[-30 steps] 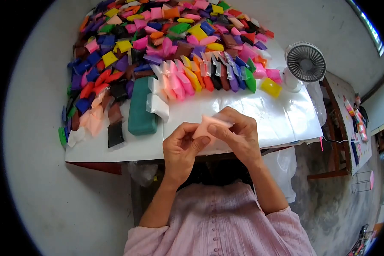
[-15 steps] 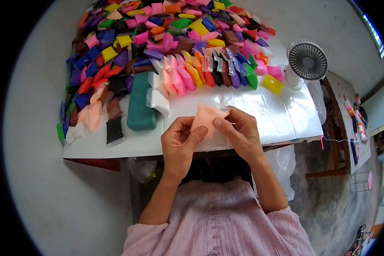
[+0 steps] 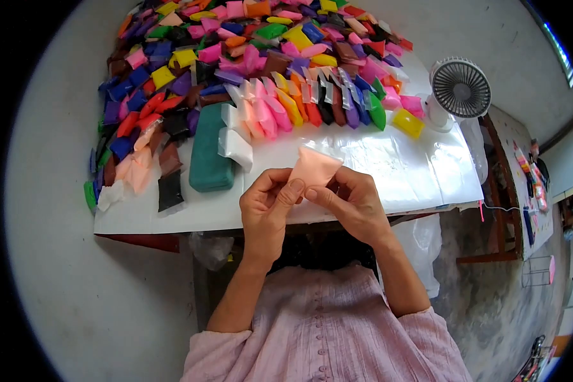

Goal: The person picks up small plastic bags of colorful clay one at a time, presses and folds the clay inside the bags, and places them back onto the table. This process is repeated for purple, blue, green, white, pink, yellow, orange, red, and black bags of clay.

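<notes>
Between my two hands, above the table's front edge, is a small clear packet of peach-coloured soft material [image 3: 316, 168]. My left hand [image 3: 267, 204] pinches its lower left side, with the thumb in front and the fingers curled behind. At its lower right, my right hand [image 3: 356, 207] grips it with the thumb across the front. Beyond my hands stands a row of similar packets [image 3: 286, 108] in white, peach, pink, yellow, orange, red, black, brown, purple, blue and green. The row begins beside a dark green block [image 3: 211, 149], with a white packet [image 3: 235, 149] leaning against it.
A big heap of coloured packets [image 3: 235, 48] covers the back and left of the white-covered table [image 3: 401, 172]. A small white fan [image 3: 459, 89] stands at the right, near a yellow packet [image 3: 407, 123]. A black packet [image 3: 170, 192] lies at front left.
The peach packet has turned more upright and its top sits slightly higher. My right thumb has shifted left and down along its lower edge, towards my left thumb.
</notes>
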The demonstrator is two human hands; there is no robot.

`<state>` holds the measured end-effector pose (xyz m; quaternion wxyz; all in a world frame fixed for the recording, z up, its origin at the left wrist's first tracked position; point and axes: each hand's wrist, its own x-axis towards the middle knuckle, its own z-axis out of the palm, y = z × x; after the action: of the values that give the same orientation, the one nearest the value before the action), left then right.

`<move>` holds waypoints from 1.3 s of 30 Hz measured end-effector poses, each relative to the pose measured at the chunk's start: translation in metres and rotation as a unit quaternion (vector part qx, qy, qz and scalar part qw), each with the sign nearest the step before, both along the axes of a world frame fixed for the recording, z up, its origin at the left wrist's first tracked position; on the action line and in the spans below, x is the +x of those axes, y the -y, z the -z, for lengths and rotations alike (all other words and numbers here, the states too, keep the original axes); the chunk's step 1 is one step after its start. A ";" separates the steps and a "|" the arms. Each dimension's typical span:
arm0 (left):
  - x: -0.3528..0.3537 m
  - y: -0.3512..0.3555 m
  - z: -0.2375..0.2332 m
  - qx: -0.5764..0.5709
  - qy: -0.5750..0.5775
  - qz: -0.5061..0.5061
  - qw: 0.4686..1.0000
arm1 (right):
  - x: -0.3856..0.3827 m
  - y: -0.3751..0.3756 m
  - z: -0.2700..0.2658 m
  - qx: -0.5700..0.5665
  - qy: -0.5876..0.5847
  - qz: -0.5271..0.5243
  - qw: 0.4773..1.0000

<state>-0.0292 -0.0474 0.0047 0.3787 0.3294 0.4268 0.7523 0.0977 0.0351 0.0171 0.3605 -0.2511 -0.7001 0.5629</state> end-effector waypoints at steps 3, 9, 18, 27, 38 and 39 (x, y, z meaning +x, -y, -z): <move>0.001 -0.001 0.002 0.002 0.002 0.000 1.000 | 0.002 -0.003 0.005 0.004 0.013 -0.001 1.000; 0.005 0.000 -0.002 0.013 -0.124 -0.087 0.988 | 0.005 0.000 -0.004 -0.030 0.033 0.039 0.998; 0.018 0.001 -0.003 0.119 -0.465 -0.156 0.863 | 0.008 0.002 -0.010 -0.094 -0.097 0.017 0.991; 0.009 -0.006 -0.013 -0.051 -0.074 0.089 0.992 | 0.013 -0.006 -0.003 -0.018 -0.086 -0.005 0.996; 0.015 -0.009 -0.008 -0.050 -0.065 0.050 0.995 | 0.008 -0.013 -0.005 0.114 -0.047 0.081 0.989; 0.015 -0.009 -0.008 -0.054 -0.063 0.049 0.995 | 0.007 -0.013 -0.005 0.123 -0.046 0.087 0.987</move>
<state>-0.0146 -0.0383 0.0130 0.4050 0.3760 0.4732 0.6861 0.1043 0.0484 0.0218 0.4684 -0.2388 -0.7220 0.4498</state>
